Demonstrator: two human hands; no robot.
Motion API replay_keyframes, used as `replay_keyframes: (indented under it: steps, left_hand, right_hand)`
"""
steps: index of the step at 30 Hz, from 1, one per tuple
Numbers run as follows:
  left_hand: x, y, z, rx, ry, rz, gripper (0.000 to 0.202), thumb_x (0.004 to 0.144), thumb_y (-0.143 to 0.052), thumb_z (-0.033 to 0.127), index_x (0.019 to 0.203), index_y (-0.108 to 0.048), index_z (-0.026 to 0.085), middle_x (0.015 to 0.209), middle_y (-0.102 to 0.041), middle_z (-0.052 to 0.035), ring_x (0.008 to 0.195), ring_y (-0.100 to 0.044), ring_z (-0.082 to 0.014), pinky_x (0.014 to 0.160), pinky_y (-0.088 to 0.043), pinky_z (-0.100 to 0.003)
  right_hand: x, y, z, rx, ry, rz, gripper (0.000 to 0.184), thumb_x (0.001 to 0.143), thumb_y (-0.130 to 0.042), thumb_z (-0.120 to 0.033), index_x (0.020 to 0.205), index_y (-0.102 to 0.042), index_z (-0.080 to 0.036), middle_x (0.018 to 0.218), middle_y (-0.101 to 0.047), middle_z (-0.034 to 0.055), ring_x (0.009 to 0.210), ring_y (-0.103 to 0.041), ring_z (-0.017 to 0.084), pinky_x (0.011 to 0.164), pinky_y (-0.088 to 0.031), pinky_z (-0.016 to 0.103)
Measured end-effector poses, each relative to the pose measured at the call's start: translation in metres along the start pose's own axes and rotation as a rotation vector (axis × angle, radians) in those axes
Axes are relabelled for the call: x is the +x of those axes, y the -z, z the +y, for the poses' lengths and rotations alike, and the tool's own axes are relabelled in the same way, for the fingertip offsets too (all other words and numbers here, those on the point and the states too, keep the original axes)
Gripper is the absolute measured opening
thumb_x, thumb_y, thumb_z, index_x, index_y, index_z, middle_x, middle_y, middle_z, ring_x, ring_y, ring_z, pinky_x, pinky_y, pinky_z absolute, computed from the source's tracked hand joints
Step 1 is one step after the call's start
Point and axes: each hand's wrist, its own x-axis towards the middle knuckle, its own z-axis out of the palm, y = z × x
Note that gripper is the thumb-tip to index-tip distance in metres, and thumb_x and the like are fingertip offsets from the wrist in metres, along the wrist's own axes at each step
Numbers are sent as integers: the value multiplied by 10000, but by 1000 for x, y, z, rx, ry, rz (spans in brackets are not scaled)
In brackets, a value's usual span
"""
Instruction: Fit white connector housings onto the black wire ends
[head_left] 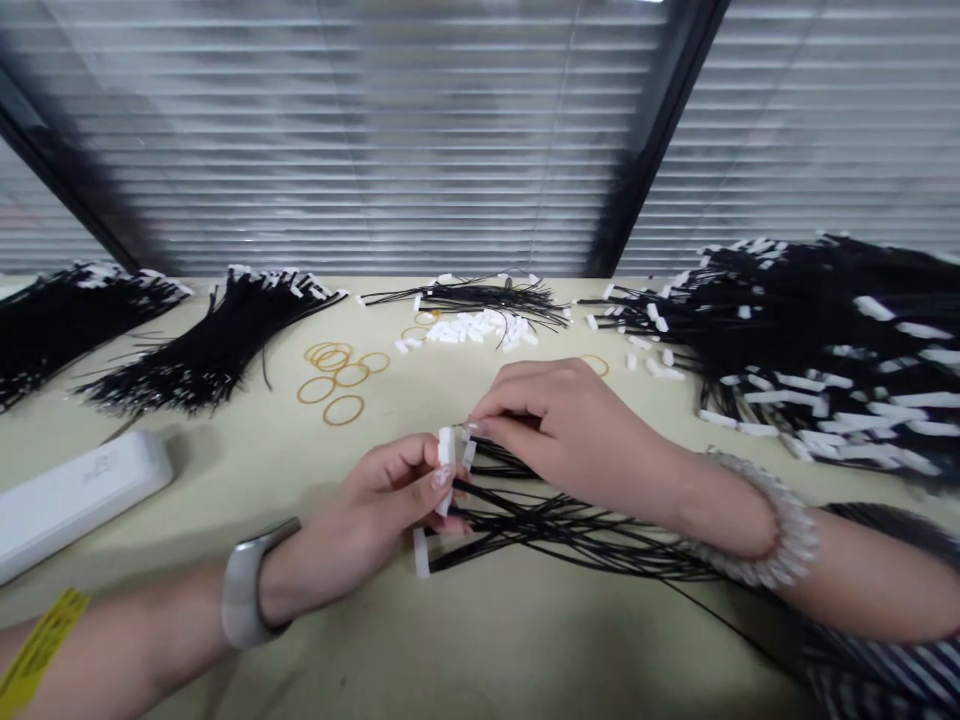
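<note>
My left hand (394, 490) pinches a white plastic connector (446, 445) upright between thumb and fingers. To its right, my right hand (562, 420) is closed, thumb against forefinger, on a thin wire whose tip points at the connector's upper end. Whether the tip is inside the connector I cannot tell. Black wires (555, 525) run rightward from the connector and pass beneath my right forearm. Another white connector (421, 553) with wires lies just below my left fingers, and a further white connector (469, 455) shows behind the held one.
Loose white connectors (480, 328) are heaped at the back, near rubber bands (334, 375). Black wire bundles (225, 330) lie at the left, and a big pile of wires with connectors (810, 330) at the right. A white box-shaped device (82, 495) sits at left; window blinds (450, 130) rise behind.
</note>
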Motion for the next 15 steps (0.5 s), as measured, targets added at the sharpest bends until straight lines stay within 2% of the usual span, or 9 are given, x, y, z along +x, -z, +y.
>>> replay_keyframes:
  steps: [8,15]
  left_hand:
    - [-1,0,0,-8,10,41,157,776,-631,307,811,-579,164,716,-549,18,599,-571,-87,578,-461,-216]
    - [0,-4,1,132,16,60,173,786,-602,324,800,-554,158,728,-524,20,633,-567,-93,622,-489,-232]
  right_hand:
    - [0,0,0,-25,27,8,163,796,-537,-154,704,-670,-170,640,-606,-30,605,-484,66,599,-336,206]
    - [-2,-4,-1,-71,35,-38,218,821,-481,-144,682,-648,-167,644,-592,-25,615,-485,71,608,-335,217]
